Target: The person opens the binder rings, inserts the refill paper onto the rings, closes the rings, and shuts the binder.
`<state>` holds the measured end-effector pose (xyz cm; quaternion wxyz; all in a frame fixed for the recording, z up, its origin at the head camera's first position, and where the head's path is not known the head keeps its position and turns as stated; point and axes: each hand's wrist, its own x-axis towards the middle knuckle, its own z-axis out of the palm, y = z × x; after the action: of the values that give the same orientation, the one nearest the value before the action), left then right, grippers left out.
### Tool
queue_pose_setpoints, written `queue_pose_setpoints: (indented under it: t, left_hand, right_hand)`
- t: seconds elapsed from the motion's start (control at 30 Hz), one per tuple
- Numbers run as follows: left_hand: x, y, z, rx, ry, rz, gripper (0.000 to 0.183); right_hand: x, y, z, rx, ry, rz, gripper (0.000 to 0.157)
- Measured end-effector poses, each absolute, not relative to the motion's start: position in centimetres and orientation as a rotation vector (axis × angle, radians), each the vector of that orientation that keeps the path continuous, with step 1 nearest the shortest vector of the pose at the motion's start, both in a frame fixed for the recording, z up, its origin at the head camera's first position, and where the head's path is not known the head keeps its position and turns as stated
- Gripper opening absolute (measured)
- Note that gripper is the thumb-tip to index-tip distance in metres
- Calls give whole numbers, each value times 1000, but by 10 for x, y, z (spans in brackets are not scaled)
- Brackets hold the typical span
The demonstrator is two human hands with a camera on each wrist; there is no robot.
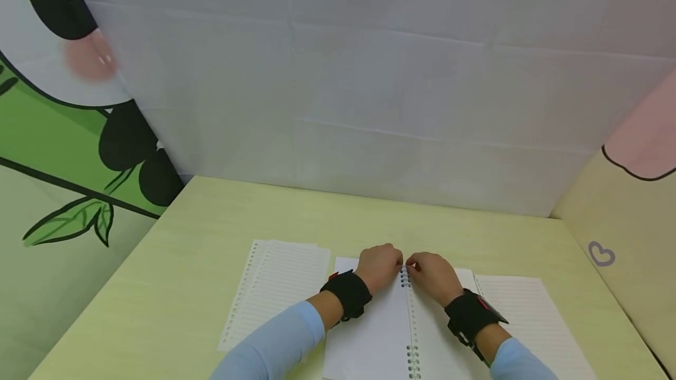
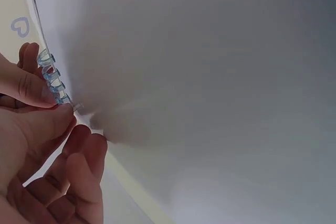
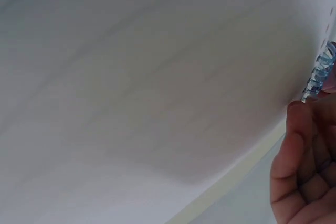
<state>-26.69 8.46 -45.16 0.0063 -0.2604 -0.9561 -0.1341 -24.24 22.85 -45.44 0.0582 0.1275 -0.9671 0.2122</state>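
An open notebook [image 1: 372,333] lies on the table, with blank white paper on its left side and ring binding down the middle. Clear bluish plastic binding rings [image 2: 54,81] run along the paper's edge. At the top end of the binding, my left hand [image 1: 379,265] pinches the rings with curled fingers. Close beside it, my right hand [image 1: 435,279] pinches the same end between thumb and fingertips. The right wrist view shows the rings [image 3: 319,74] just above the right fingertips. The fingers hide the exact spot where they grip.
Loose ruled sheets with punched holes [image 1: 282,289] lie left of the notebook. More ruled paper [image 1: 528,315] lies to its right. The pale yellow table [image 1: 158,309] meets a white cloth backdrop [image 1: 369,104] behind and printed side panels.
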Motion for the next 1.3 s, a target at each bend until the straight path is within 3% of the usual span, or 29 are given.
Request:
queue_pose_setpoints:
  t: [0.3, 0.8, 1.3]
  left_hand:
    - [-281, 97, -448, -761, -2984, -385, 15]
    - [-254, 84, -456, -844, -3028, -177, 17]
    - [-250, 80, -458, -840, -3006, -236, 17]
  right_hand:
    - [-261, 238, -452, 446, -2931, 610, 12]
    - [-223, 221, -467, 366, -2917, 605, 11]
    - [-220, 224, -471, 395, -2878, 618, 10]
